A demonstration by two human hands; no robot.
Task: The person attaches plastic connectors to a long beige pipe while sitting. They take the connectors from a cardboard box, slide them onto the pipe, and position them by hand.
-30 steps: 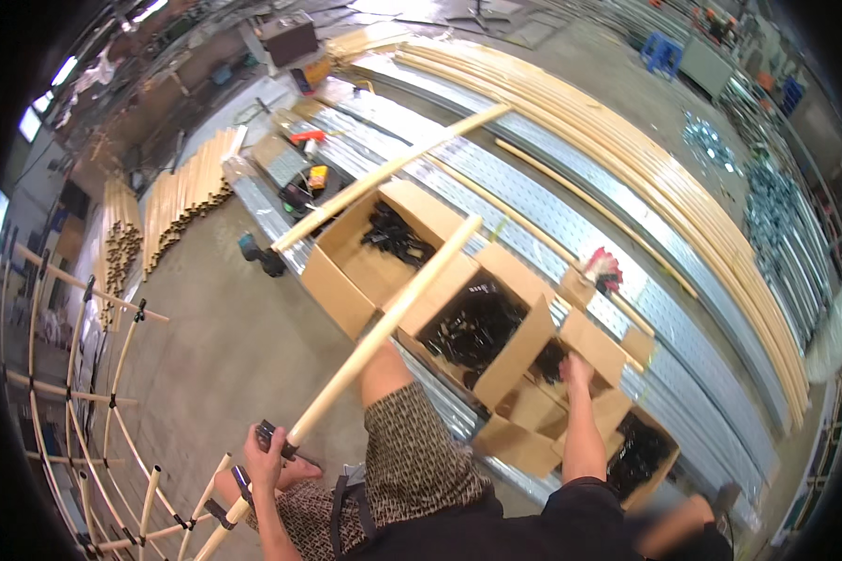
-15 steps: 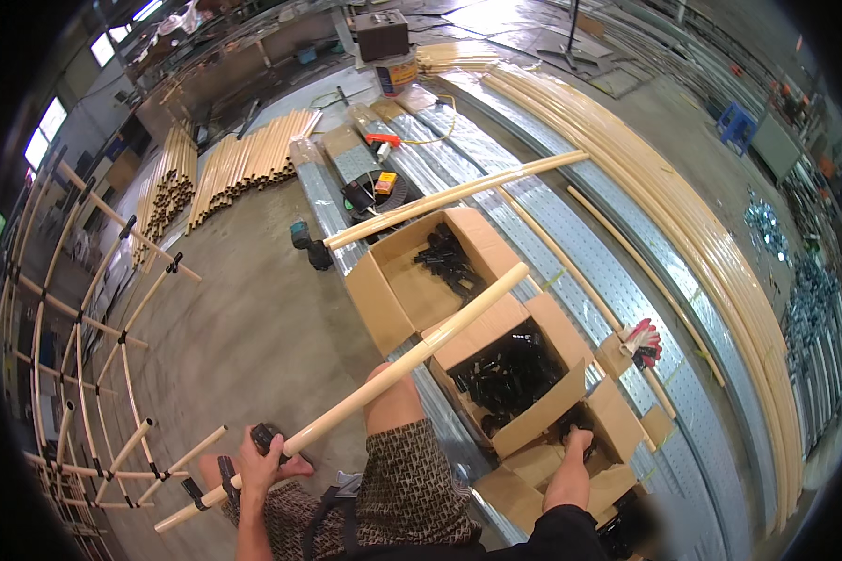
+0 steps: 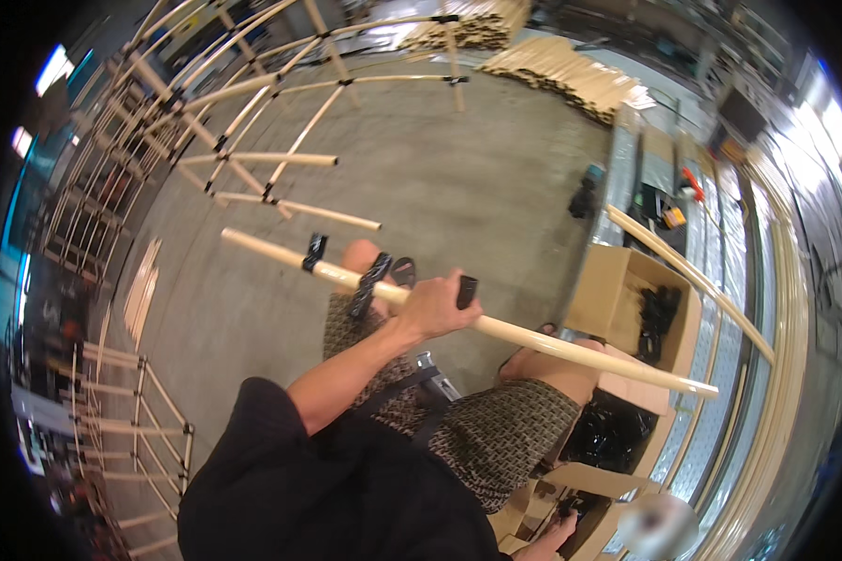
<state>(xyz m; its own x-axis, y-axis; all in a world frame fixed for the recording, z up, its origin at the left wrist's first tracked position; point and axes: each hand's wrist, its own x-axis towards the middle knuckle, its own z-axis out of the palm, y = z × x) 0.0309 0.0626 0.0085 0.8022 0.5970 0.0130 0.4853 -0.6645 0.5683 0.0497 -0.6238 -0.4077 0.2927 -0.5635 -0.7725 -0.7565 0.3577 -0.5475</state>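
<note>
Across my lap lies a long cream pipe (image 3: 580,353), slanting down to the right. My left hand (image 3: 435,309) is closed around its middle. A black pipe joint (image 3: 467,292) sticks up at those fingers, and two more black joints (image 3: 371,283) sit on the pipe further left. My right hand (image 3: 558,535) reaches into the nearest cardboard box (image 3: 597,481) at the lower right. Its fingers are curled at a dark piece there, which I cannot make out clearly. Black joints in plastic (image 3: 611,432) fill the box beside it.
A further cardboard box (image 3: 601,292) holds black joints. Past it lie a drill (image 3: 585,193), another cream pipe (image 3: 688,269) and long metal profiles. Frames of joined pipes (image 3: 243,178) stand at the left, one close to the held pipe. Pipe bundles (image 3: 566,75) lie at the back.
My view has turned left, so the boxes now appear further right and more of the pipe frames shows. My left hand still grips the pipe; my right hand is still in the box.
</note>
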